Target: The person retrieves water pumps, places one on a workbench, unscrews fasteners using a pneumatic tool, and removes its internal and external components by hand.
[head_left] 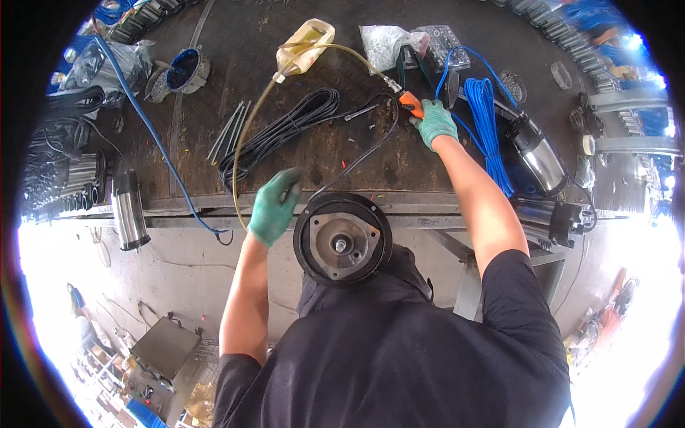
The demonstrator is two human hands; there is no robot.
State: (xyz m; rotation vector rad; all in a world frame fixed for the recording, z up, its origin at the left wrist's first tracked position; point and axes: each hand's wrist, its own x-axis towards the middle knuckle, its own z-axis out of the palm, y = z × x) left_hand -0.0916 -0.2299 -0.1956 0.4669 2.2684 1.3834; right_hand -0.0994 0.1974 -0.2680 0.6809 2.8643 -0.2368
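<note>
My right hand (437, 123), in a green glove, is closed round an orange air-hose tool (409, 102) on the bench; most of the tool is hidden under the fingers. A metal fitting joins it to a yellowish hose (247, 135), which arcs left across a plastic bottle (312, 48) and down to my left wrist. My left hand (272, 208), also green-gloved, hangs over the bench's front edge, thumb apart from loosely bent, slightly blurred fingers, holding nothing visible. Between my arms, at my lap, stands a round motor part (335, 246) with a black rim and central shaft. A black cable runs from it.
A coiled black cable (285, 132) and several metal rods (227, 134) lie on the bench (399, 167). Right of my hand are a blue cable coil (487, 128) and a steel pump cylinder (539, 160). Another steel cylinder (128, 212) overhangs the front edge at left.
</note>
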